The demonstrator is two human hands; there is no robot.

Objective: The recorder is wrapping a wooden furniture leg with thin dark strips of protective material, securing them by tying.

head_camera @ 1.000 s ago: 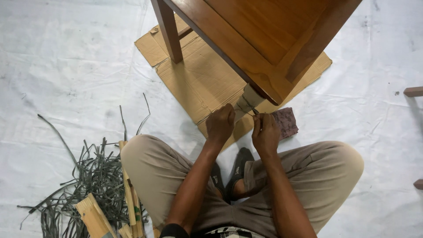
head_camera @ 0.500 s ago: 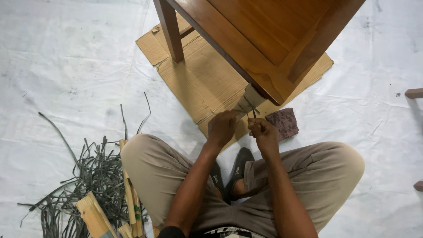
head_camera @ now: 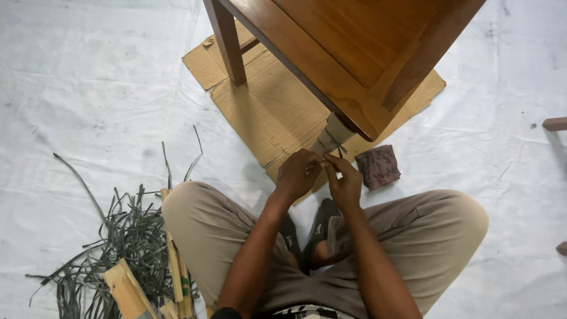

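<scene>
A thin dark strip [head_camera: 338, 147] is tied around the wrapped table leg [head_camera: 332, 134], near the front edge of the flat cardboard [head_camera: 266, 112]. The left hand [head_camera: 298, 172] and the right hand [head_camera: 344, 180] meet just below the leg. Both hands have their fingers curled in tight, pinching the thin strip between them. A rough reddish block [head_camera: 378, 166] lies just beside the right hand, at the cardboard's edge. A pile of dark strips [head_camera: 118, 236] and some wood pieces [head_camera: 127, 289] lie well apart, by the left knee.
</scene>
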